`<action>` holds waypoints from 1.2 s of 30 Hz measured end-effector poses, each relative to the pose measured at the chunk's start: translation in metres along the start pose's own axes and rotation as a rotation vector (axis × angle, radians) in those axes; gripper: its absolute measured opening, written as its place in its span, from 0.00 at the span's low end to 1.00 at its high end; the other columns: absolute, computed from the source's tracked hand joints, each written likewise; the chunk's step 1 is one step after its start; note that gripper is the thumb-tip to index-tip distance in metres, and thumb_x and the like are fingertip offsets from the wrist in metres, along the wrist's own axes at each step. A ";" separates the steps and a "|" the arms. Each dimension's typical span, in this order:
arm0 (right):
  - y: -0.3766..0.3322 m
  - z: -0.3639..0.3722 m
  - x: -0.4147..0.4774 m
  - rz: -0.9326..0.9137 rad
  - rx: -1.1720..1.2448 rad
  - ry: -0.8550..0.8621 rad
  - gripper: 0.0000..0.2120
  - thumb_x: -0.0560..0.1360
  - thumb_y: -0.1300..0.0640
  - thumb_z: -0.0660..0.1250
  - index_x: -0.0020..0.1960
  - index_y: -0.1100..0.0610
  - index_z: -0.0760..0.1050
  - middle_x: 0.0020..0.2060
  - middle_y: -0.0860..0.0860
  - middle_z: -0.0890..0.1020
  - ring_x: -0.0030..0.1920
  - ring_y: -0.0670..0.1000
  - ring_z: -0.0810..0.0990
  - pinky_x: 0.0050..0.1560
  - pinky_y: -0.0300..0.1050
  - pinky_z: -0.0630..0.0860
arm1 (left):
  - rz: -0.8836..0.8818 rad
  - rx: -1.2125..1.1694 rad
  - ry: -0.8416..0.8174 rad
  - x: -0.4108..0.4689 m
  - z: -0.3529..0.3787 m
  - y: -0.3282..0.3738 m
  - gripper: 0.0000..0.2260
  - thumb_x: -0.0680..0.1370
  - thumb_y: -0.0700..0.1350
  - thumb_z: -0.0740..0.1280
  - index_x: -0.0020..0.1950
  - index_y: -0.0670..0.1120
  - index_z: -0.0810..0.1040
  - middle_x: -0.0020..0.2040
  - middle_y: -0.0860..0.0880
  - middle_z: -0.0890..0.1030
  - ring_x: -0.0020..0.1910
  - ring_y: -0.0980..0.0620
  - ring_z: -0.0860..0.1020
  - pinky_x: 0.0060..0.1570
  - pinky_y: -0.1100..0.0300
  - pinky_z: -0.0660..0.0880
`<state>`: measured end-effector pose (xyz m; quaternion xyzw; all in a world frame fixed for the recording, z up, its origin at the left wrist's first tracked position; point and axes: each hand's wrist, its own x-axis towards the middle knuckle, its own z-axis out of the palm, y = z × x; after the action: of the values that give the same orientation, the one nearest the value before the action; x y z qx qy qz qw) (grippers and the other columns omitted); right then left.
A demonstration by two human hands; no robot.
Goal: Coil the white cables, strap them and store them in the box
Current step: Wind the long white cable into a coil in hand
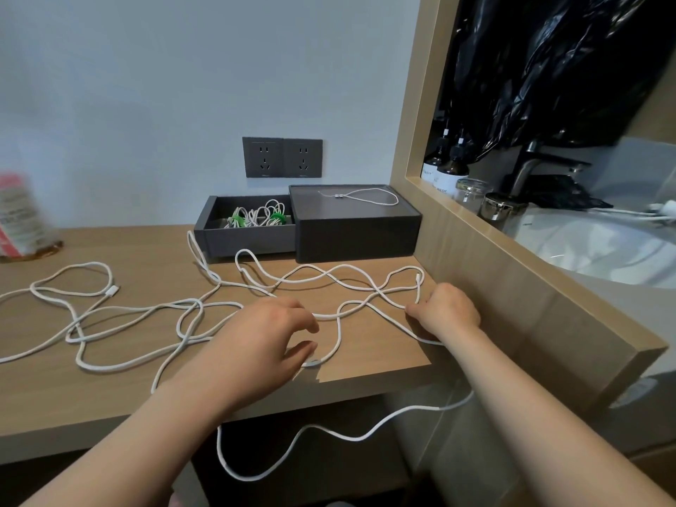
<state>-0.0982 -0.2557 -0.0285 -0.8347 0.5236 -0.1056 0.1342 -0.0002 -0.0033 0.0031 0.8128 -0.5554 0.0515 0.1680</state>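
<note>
White cables [90,264] lie loose and tangled across the wooden counter [120,393] in front of the box [358,232], spreading far out to its left. One strand drops over the counter's front edge and hangs in a loop below.

The dark grey box stands at the back of the counter against a wooden side panel [512,309]. Its drawer [248,241] is pulled out to the left. Inside the drawer lie white coils [261,214] bound with green straps [276,217]. A thin white cord [380,193] rests in a loop on the box's lid.

The left hand [267,334] hovers low over the cables, well in front of the drawer, with its fingers half curled and its thumb beside a plug [311,362]. I cannot tell whether it holds anything.

The right hand [446,309] sits in front of the box's right end, next to the side panel. Its fingers are curled tight and grip a cable that runs in at the thumb.

Two grey sockets [281,157] are set in the wall just above and behind the drawer. Far left of the box, a blurred red and white pack [20,217] stands on the counter.
</note>
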 end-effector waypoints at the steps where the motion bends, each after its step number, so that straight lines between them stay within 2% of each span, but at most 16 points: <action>1: -0.001 0.000 0.002 0.011 0.011 -0.004 0.13 0.74 0.46 0.71 0.45 0.56 0.77 0.41 0.52 0.80 0.40 0.53 0.78 0.37 0.43 0.72 | 0.000 0.005 -0.003 0.001 -0.001 0.000 0.12 0.79 0.54 0.63 0.60 0.55 0.78 0.58 0.58 0.77 0.58 0.57 0.75 0.58 0.59 0.72; 6: 0.000 0.002 0.010 0.024 0.134 -0.049 0.19 0.73 0.41 0.71 0.37 0.55 0.72 0.35 0.51 0.76 0.36 0.52 0.76 0.29 0.40 0.65 | 0.002 0.015 -0.005 0.003 -0.002 0.002 0.11 0.79 0.54 0.63 0.60 0.55 0.78 0.57 0.58 0.77 0.57 0.57 0.75 0.57 0.59 0.72; 10: -0.006 0.000 0.010 0.049 0.060 -0.023 0.13 0.75 0.47 0.71 0.43 0.56 0.74 0.39 0.52 0.77 0.39 0.53 0.77 0.36 0.43 0.71 | 0.006 0.037 -0.007 0.004 -0.006 0.007 0.11 0.79 0.53 0.63 0.60 0.55 0.78 0.57 0.58 0.77 0.57 0.58 0.74 0.57 0.61 0.72; 13: -0.004 -0.003 0.011 0.046 0.122 -0.050 0.10 0.73 0.51 0.73 0.42 0.57 0.77 0.39 0.52 0.79 0.41 0.53 0.79 0.35 0.43 0.72 | 0.004 0.059 0.000 0.006 -0.014 0.013 0.11 0.79 0.53 0.63 0.60 0.55 0.78 0.57 0.58 0.77 0.57 0.57 0.74 0.55 0.62 0.72; 16: 0.007 -0.007 0.006 -0.024 0.374 0.032 0.10 0.74 0.53 0.71 0.38 0.58 0.78 0.35 0.53 0.83 0.36 0.52 0.82 0.33 0.43 0.76 | 0.002 0.065 0.018 0.006 -0.021 0.020 0.11 0.79 0.53 0.63 0.60 0.55 0.78 0.57 0.58 0.77 0.57 0.57 0.74 0.55 0.61 0.72; 18: 0.009 -0.019 -0.004 -0.082 0.584 0.107 0.06 0.75 0.57 0.69 0.41 0.58 0.78 0.34 0.53 0.83 0.32 0.50 0.82 0.32 0.43 0.79 | 0.013 0.064 0.025 0.003 -0.024 0.025 0.11 0.79 0.53 0.63 0.60 0.55 0.78 0.57 0.58 0.77 0.56 0.57 0.75 0.55 0.61 0.73; 20: 0.006 -0.037 -0.017 -0.144 0.750 0.127 0.02 0.76 0.62 0.66 0.45 0.60 0.77 0.36 0.54 0.84 0.30 0.48 0.81 0.29 0.39 0.77 | 0.014 0.057 0.035 0.000 -0.027 0.030 0.11 0.79 0.53 0.64 0.59 0.55 0.78 0.56 0.57 0.78 0.56 0.57 0.75 0.56 0.61 0.73; 23: -0.003 -0.064 -0.033 -0.269 0.988 0.086 0.06 0.76 0.68 0.65 0.51 0.62 0.79 0.38 0.57 0.84 0.32 0.48 0.81 0.36 0.39 0.81 | 0.015 0.053 0.069 -0.002 -0.034 0.036 0.10 0.78 0.53 0.65 0.58 0.54 0.80 0.56 0.57 0.79 0.56 0.56 0.76 0.56 0.60 0.73; 25: -0.008 -0.079 -0.043 -0.362 0.985 0.117 0.09 0.75 0.67 0.67 0.52 0.59 0.83 0.38 0.52 0.85 0.35 0.47 0.81 0.42 0.40 0.81 | 0.020 0.059 0.091 -0.003 -0.041 0.038 0.10 0.78 0.53 0.65 0.58 0.54 0.79 0.56 0.57 0.79 0.56 0.56 0.76 0.56 0.62 0.72; 29: -0.016 -0.102 -0.058 -0.479 0.960 0.241 0.07 0.74 0.59 0.71 0.48 0.52 0.86 0.42 0.42 0.86 0.46 0.39 0.81 0.49 0.37 0.75 | 0.016 0.066 0.127 -0.006 -0.061 0.039 0.11 0.78 0.53 0.65 0.59 0.54 0.79 0.57 0.57 0.78 0.57 0.56 0.75 0.58 0.60 0.73; 31: -0.019 -0.107 -0.058 -0.511 0.992 0.251 0.06 0.75 0.57 0.70 0.46 0.52 0.86 0.39 0.42 0.86 0.44 0.39 0.81 0.48 0.37 0.74 | 0.012 0.063 0.162 -0.004 -0.071 0.036 0.11 0.78 0.53 0.65 0.58 0.54 0.79 0.56 0.56 0.78 0.56 0.55 0.76 0.57 0.58 0.73; 33: -0.022 -0.109 -0.059 -0.561 0.970 0.229 0.07 0.77 0.56 0.68 0.49 0.53 0.86 0.33 0.45 0.84 0.38 0.40 0.80 0.44 0.33 0.73 | 0.022 0.057 0.208 0.000 -0.079 0.032 0.11 0.78 0.53 0.65 0.58 0.52 0.79 0.53 0.56 0.79 0.53 0.55 0.77 0.53 0.60 0.74; 36: -0.031 -0.103 -0.061 -0.638 0.957 0.176 0.08 0.77 0.59 0.68 0.47 0.53 0.86 0.38 0.43 0.85 0.41 0.35 0.80 0.43 0.25 0.71 | 0.012 0.034 0.257 0.011 -0.084 0.026 0.14 0.79 0.54 0.64 0.61 0.51 0.77 0.55 0.54 0.79 0.52 0.55 0.76 0.52 0.60 0.74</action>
<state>-0.1312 -0.1996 0.0765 -0.7857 0.1492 -0.4347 0.4140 -0.0113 0.0062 0.0901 0.7988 -0.5334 0.1656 0.2235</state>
